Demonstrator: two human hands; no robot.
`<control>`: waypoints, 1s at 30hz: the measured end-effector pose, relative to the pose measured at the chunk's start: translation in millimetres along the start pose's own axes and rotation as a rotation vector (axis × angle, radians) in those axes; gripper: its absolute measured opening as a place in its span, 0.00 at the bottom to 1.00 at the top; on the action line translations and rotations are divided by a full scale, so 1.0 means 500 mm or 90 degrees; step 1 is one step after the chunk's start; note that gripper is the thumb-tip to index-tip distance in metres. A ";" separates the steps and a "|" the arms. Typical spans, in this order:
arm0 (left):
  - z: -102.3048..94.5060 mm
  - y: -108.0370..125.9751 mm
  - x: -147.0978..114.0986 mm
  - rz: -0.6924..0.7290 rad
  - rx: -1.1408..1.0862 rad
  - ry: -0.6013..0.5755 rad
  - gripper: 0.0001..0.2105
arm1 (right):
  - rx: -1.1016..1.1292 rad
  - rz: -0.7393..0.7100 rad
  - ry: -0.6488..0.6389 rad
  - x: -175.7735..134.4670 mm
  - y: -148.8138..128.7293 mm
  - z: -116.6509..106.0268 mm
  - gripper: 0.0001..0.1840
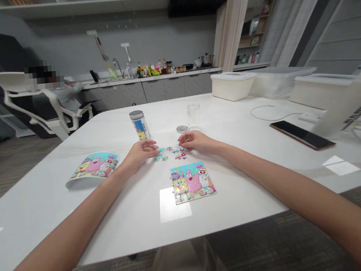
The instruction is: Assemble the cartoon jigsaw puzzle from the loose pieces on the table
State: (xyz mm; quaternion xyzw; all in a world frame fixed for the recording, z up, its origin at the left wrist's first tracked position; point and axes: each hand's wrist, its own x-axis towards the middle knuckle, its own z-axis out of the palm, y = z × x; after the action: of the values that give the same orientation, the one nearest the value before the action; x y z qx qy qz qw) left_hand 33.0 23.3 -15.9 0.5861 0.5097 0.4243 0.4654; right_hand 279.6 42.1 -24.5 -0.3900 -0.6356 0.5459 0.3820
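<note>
Loose jigsaw pieces (165, 158) lie in a small scatter on the white table, between my two hands. At the left side of the scatter, my left hand (141, 153) has its thumb and fingers closed on blue puzzle pieces. Across from it, my right hand (197, 141) pinches a puzzle piece, partly hidden by the fingertips. Closer to me lies an assembled square cartoon puzzle (193, 183), its left edge slightly uneven. A curled picture sheet (94, 166) with the same cartoon rests beyond my left forearm.
Behind the hands stand a printed canister (140, 125), a clear jar (194, 116) and a metal lid (182, 129). Right on the table (119, 226) are a phone (301, 134), a cable and storage boxes (231, 85). A person sits in a chair (37, 104) at back left.
</note>
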 end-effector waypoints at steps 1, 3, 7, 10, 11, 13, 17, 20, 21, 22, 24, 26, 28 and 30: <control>0.000 0.001 0.000 0.000 -0.004 0.005 0.18 | 0.001 -0.001 0.003 0.002 0.003 -0.001 0.09; 0.001 0.002 0.000 -0.002 -0.011 0.012 0.17 | -0.004 -0.004 0.011 0.004 0.006 -0.002 0.11; 0.006 0.004 0.000 -0.010 -0.018 0.012 0.15 | -0.016 -0.009 0.013 0.006 0.005 -0.004 0.14; 0.007 0.003 0.000 -0.019 -0.031 0.006 0.13 | -0.033 -0.020 0.020 0.005 0.001 -0.003 0.13; 0.007 0.002 -0.001 -0.021 -0.038 0.004 0.13 | -0.038 -0.019 0.022 0.004 0.000 -0.003 0.11; 0.008 0.001 -0.001 -0.020 -0.051 0.000 0.13 | -0.039 -0.008 0.022 0.002 -0.001 -0.001 0.07; 0.010 0.002 -0.004 -0.008 -0.053 -0.012 0.15 | -0.024 0.018 0.028 -0.001 -0.001 0.002 0.08; 0.011 0.002 -0.007 0.000 -0.039 -0.025 0.18 | -0.010 0.033 0.031 -0.001 0.000 0.002 0.10; 0.012 0.002 -0.008 0.002 -0.035 -0.028 0.18 | -0.009 0.034 0.031 0.000 0.001 0.002 0.10; 0.012 0.002 -0.009 0.005 -0.032 -0.029 0.19 | -0.010 0.031 0.031 0.000 0.001 0.001 0.11; 0.012 0.002 -0.009 0.011 -0.032 -0.024 0.18 | -0.017 0.023 0.033 0.002 0.003 0.000 0.13; 0.013 0.002 -0.008 0.014 -0.033 -0.015 0.17 | -0.009 0.018 0.037 0.002 0.004 0.000 0.13; 0.014 0.002 -0.007 0.016 -0.028 -0.008 0.16 | 0.013 0.015 0.042 0.002 0.004 0.001 0.11; 0.015 0.003 -0.007 0.019 -0.017 0.000 0.16 | 0.032 0.010 0.046 0.001 0.003 0.003 0.10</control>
State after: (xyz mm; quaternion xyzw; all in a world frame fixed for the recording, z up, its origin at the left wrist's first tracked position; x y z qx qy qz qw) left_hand 40.2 18.9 -16.1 0.5877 0.4948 0.4380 0.4669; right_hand 278.3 42.4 -26.2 -0.4048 -0.6044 0.5504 0.4098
